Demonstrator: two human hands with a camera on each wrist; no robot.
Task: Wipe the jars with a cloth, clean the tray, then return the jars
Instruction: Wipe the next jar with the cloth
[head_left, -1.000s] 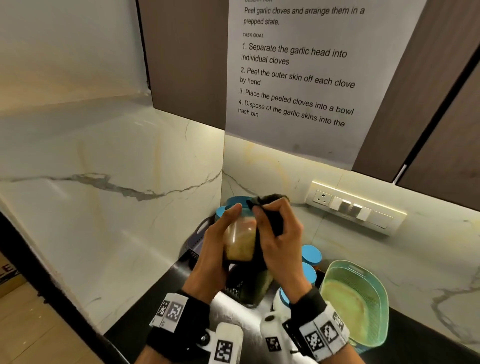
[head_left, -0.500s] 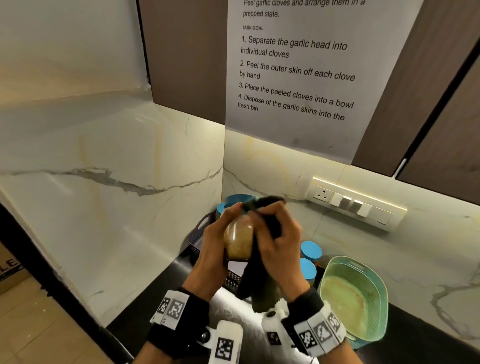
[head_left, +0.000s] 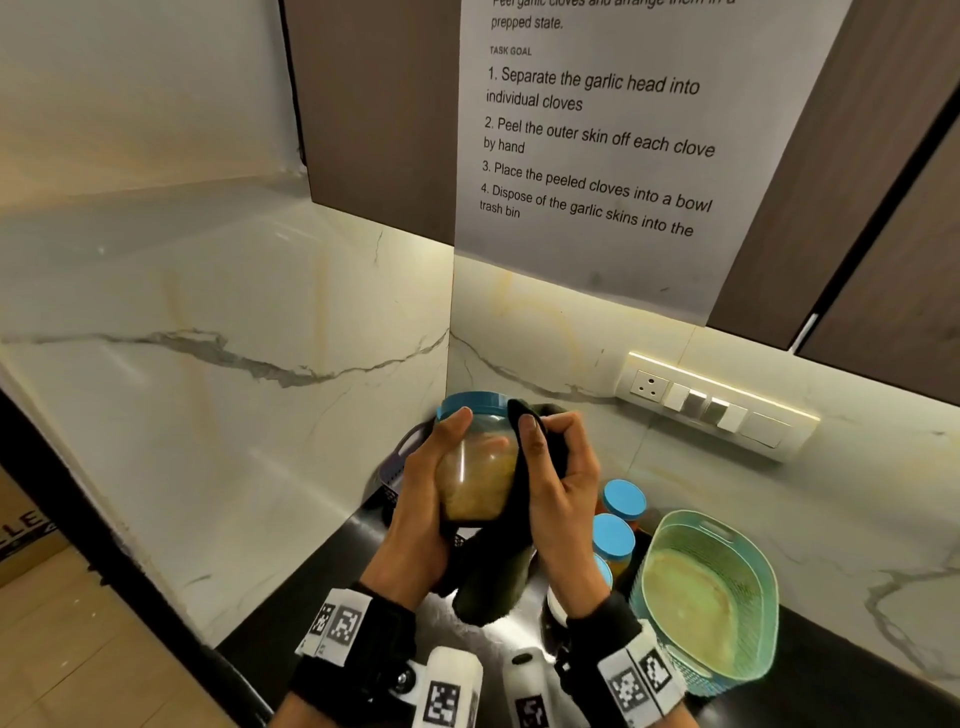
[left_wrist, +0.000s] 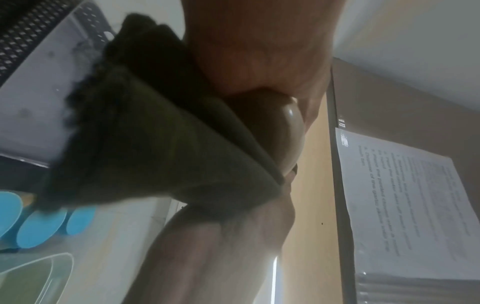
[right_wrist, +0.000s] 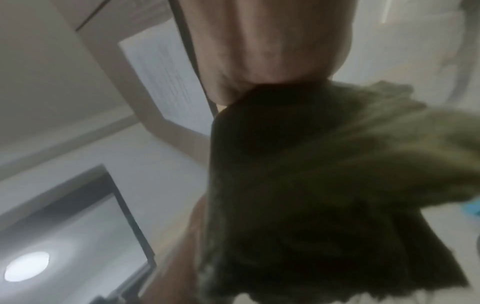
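Note:
My left hand (head_left: 434, 483) grips a clear jar (head_left: 475, 470) with a blue lid and tan contents, held up above the counter corner. My right hand (head_left: 553, 467) holds a dark green cloth (head_left: 498, 577) pressed against the jar's right side, and the cloth's loose end hangs down below both hands. The left wrist view shows the cloth (left_wrist: 145, 131) wrapped under the jar (left_wrist: 292, 131). The cloth (right_wrist: 311, 185) fills the blurred right wrist view. A dark perforated tray (head_left: 400, 470) sits in the corner behind the hands, mostly hidden.
Three blue-lidded jars (head_left: 615, 535) stand on the black counter right of my hands. A teal basket (head_left: 711, 597) sits further right. A wall socket strip (head_left: 717, 405) and a paper sheet (head_left: 597, 145) hang on the back wall. The counter's edge drops off at left.
The jar has risen slightly and turned, so its blue lid shows again. My right hand has shifted the cloth along the jar's right side.

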